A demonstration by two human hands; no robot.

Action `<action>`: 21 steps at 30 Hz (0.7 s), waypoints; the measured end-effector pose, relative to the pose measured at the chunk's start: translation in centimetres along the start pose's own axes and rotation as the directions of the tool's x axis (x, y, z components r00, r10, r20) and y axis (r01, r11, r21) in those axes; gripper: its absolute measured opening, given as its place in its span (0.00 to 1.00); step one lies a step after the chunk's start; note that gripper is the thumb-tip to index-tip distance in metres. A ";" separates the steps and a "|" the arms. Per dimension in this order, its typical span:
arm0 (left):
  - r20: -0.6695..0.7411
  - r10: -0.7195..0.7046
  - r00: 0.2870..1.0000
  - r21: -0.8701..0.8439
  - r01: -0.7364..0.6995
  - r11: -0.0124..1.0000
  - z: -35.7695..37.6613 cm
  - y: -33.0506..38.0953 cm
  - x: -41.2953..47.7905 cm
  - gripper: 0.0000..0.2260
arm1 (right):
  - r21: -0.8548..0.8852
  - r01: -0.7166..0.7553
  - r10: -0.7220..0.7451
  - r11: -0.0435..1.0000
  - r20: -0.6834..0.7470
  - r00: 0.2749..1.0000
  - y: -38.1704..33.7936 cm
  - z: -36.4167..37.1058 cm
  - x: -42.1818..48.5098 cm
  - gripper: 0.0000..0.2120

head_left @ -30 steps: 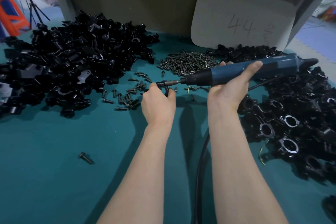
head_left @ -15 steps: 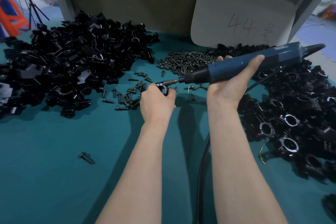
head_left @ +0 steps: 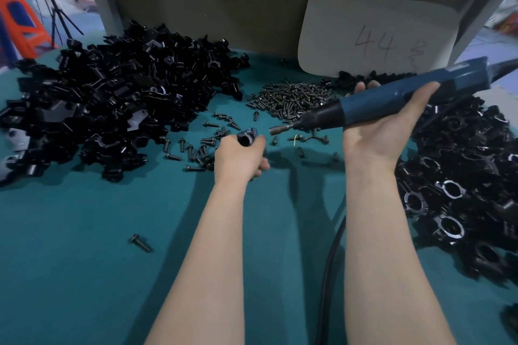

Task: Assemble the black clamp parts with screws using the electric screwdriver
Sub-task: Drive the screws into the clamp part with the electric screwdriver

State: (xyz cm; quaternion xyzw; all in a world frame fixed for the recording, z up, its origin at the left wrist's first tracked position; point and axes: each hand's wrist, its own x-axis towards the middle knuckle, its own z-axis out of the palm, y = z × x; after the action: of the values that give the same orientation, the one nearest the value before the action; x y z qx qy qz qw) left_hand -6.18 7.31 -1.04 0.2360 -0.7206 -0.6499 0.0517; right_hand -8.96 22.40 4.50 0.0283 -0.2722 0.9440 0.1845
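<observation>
My left hand [head_left: 241, 158] grips the black clamp [head_left: 246, 136] just above the tabletop [head_left: 84, 260]. My right hand [head_left: 384, 126] cradles the electric screwdriver [head_left: 392, 98], its bit just short of the clamp. The clamp looks light, rigid and slick, so I'd pinch its body and keep the screw hole clear.

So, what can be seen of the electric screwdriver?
The electric screwdriver has a long blue, plastic-looking body, a black front collar and a metal bit socket. It lies nearly level, tail raised, across the right hand, whose thumb and fingers curl round it. Its tip points left, just clear of the clamp part.
</observation>
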 end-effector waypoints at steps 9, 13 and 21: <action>0.000 -0.092 0.996 -0.651 0.070 0.756 0.9 0.1 0.3 0.09 | -0.066 -0.023 0.018 0.998 -0.077 0.997 1.0 0.4 -0.3 0.22; -0.041 -0.075 0.996 -0.604 0.035 0.796 1.2 0.1 0.4 0.09 | -0.136 0.002 -0.015 0.991 -0.097 0.995 1.4 0.4 -0.5 0.26; -0.076 -0.049 0.996 -0.522 0.002 0.853 1.7 0.0 0.4 0.07 | -0.180 0.043 -0.059 0.983 -0.080 0.995 1.9 0.7 -0.7 0.23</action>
State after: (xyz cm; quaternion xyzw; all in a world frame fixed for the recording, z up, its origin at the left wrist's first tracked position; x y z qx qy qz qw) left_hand -7.21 8.67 -1.36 0.2504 -0.5117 -0.8105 0.1362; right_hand -9.01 20.28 3.97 -0.0213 -0.3464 0.9112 0.2218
